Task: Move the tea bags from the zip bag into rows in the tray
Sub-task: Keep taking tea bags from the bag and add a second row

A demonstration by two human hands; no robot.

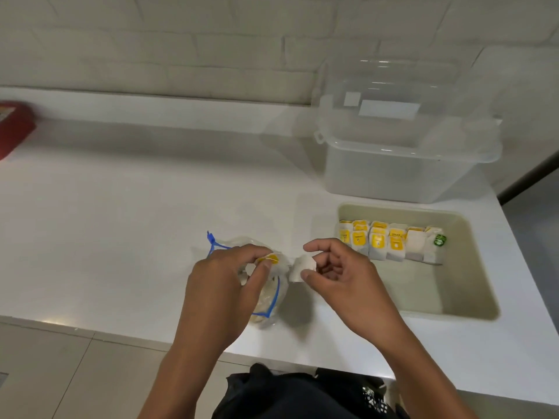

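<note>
A clear zip bag (273,300) with a blue seal lies on the white counter, with tea bags inside. My left hand (223,285) is over it and pinches a yellow tea-bag tag (270,257). My right hand (335,272) pinches a white tea bag (300,267) between thumb and forefinger, just right of the zip bag. The beige tray (472,267) sits to the right. One row of tea bags (390,241) stands along its far side, mostly with yellow tags and one green tag at the right end.
A clear plastic storage box (402,173) with its lid raised stands behind the tray. A red object (13,125) lies at the far left edge. The counter's front edge (121,334) runs close to my body, and a brick wall rises behind.
</note>
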